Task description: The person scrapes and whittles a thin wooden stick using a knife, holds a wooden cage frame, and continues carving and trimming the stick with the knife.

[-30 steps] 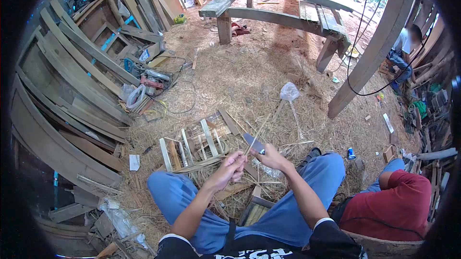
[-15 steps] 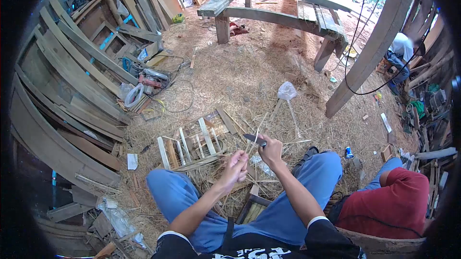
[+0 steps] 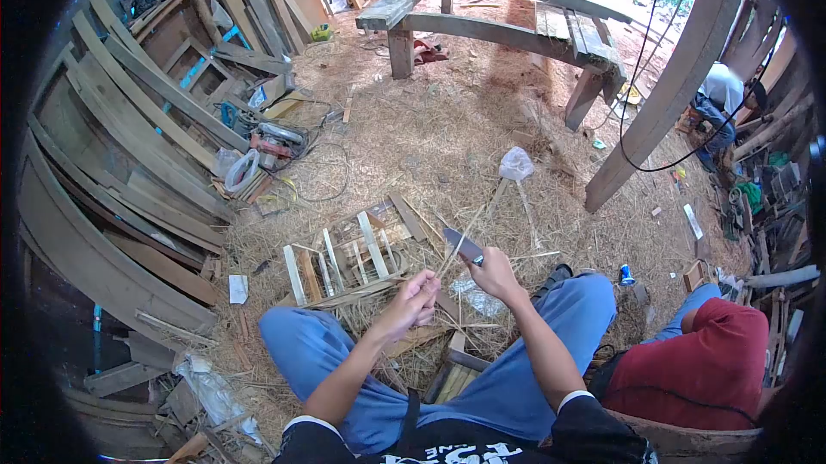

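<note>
left hand [image 3: 411, 305] grips a strip [image 3: 472, 223] that crosses the knife [image 3: 470, 251] the right hand [image 3: 495, 276] grips

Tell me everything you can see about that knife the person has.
The knife has a flat, broad, grey blade that looks like metal; its handle is mostly hidden in the right hand. Held above the floor, it points forward and to the person's left. The blade crosses a thin pale strip gripped by the left hand, apparently touching it. Its cutting edge is too small to make out.
</note>
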A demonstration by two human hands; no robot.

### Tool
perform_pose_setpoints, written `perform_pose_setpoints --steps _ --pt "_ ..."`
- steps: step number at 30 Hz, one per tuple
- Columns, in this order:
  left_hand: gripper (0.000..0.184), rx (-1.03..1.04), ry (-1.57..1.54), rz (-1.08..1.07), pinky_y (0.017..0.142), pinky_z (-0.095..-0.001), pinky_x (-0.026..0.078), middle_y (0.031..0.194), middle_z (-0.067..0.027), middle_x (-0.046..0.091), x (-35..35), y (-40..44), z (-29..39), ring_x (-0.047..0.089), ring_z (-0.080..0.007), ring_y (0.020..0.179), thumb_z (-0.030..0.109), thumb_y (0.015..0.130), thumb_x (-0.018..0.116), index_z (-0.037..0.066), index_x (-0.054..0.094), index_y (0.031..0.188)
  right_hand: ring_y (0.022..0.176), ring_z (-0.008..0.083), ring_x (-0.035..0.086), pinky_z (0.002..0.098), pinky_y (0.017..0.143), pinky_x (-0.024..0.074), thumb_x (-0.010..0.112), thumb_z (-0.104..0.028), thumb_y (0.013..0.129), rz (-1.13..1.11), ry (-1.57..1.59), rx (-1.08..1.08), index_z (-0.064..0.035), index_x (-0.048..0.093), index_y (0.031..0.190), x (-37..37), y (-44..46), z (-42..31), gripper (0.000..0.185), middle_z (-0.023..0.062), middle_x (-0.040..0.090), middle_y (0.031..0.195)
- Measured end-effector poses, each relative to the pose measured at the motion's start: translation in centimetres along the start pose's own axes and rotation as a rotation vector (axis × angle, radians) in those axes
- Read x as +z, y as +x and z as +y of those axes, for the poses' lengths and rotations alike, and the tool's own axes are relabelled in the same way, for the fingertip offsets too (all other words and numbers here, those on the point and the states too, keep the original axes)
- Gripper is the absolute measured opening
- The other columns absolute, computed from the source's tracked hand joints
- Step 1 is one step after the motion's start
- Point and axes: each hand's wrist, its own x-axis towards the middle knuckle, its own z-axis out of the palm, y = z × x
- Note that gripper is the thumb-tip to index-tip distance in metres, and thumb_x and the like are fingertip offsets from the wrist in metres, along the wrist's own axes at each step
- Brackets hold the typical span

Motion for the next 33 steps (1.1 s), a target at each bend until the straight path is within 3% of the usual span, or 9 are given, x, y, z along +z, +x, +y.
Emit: perform_pose_setpoints --steps 5,8,16,19,22,25,28,31,33 --pt "0.02 0.003 -0.038 0.087 0.041 -0.021 0.02 0.067 0.0058 0.033 0.4 0.7 -0.9 0.027 -0.003 0.046 0.033 0.105 0.047 0.013 0.044 0.107 0.072 0.0412 0.067 0.0497 0.07 0.0536 0.068 -0.018 0.076 0.406 -0.064 -0.035 -0.0039 0.073 0.091 0.8 -0.5 -2.0 0.021 0.0249 0.065 0.071" --pt "0.02 0.001 -0.097 0.076 0.04 -0.0208 0.019 0.067 0.0057 0.033 0.8 0.8 -1.3 0.026 -0.0029 0.045 0.033 0.104 0.048 0.013 0.044 0.108 0.072 0.0408 0.067 0.0488 0.069 0.0536 0.068 -0.017 0.074 0.406 -0.024 -0.005 -0.0021 0.072 0.092 1.8 0.4 -0.9 0.024 0.0267 0.065 0.073" --pt "0.022 0.015 -0.027 -0.044 0.04 -0.0211 0.019 0.066 0.0059 0.033 -0.3 0.7 -0.3 0.026 -0.0025 0.045 0.034 0.104 0.049 0.013 0.044 0.107 0.074 0.0431 0.066 0.0461 0.066 0.0522 0.068 -0.019 0.079 -0.171 0.414 0.063 0.0032 0.068 0.091 -1.5 0.4 -1.1 0.025 0.0286 0.065 0.077" --pt "0.022 0.002 -0.024 -0.018 0.04 -0.021 0.019 0.065 0.006 0.032 0.1 0.8 -0.3 0.027 -0.0025 0.045 0.034 0.104 0.049 0.013 0.044 0.106 0.07 0.041 0.066 0.0445 0.062 0.0519 0.068 -0.017 0.078 0.073 0.018 0.078 0.0006 0.069 0.095 -0.7 0.2 -0.4 0.024 0.0268 0.066 0.077" --pt "0.023 0.028 -0.04 0.02 0.04 -0.0208 0.02 0.065 0.0061 0.032 0.3 1.2 -1.0 0.026 -0.0025 0.046 0.034 0.104 0.049 0.013 0.044 0.106 0.07 0.0419 0.066 0.0464 0.064 0.0524 0.068 -0.016 0.076 0.419 -0.043 -0.035 -0.0016 0.07 0.095 0.4 -0.2 -0.8 0.023 0.026 0.066 0.077" --pt "0.023 0.006 -0.053 0.039 0.04 -0.0211 0.02 0.065 0.006 0.032 0.6 1.1 -1.2 0.026 -0.0026 0.046 0.035 0.104 0.049 0.012 0.044 0.106 0.071 0.0431 0.065 0.0479 0.066 0.0529 0.068 -0.016 0.075 0.444 -0.027 0.012 -0.0041 0.071 0.098 0.4 0.0 -0.8 0.026 0.0252 0.066 0.077" --pt "0.023 0.011 -0.042 0.038 0.041 -0.0213 0.02 0.065 0.0058 0.032 0.5 0.9 -0.8 0.026 -0.0027 0.046 0.035 0.104 0.049 0.013 0.044 0.105 0.071 0.0431 0.065 0.0482 0.066 0.0523 0.067 -0.015 0.076 0.274 -0.021 -0.062 -0.0055 0.071 0.097 1.0 0.9 0.9 0.024 0.0246 0.065 0.072" --pt "0.022 0.001 -0.064 -0.035 0.041 -0.0213 0.019 0.065 0.0057 0.032 -0.2 0.7 -1.0 0.026 -0.0028 0.046 0.034 0.104 0.049 0.013 0.044 0.105 0.072 0.0433 0.065 0.0492 0.067 0.0518 0.068 -0.017 0.077 -0.037 0.389 0.039 -0.0038 0.071 0.094 -0.4 0.7 0.1 0.022 0.0249 0.065 0.072" --pt "0.021 0.005 -0.05 -0.021 0.041 -0.0211 0.018 0.065 0.0058 0.032 0.1 0.5 -0.9 0.026 -0.0027 0.046 0.033 0.104 0.049 0.013 0.045 0.104 0.073 0.0433 0.065 0.0486 0.067 0.0517 0.069 -0.018 0.077 -0.014 0.33 0.098 -0.003 0.07 0.092 -2.4 -0.2 -1.8 0.021 0.0248 0.065 0.072"
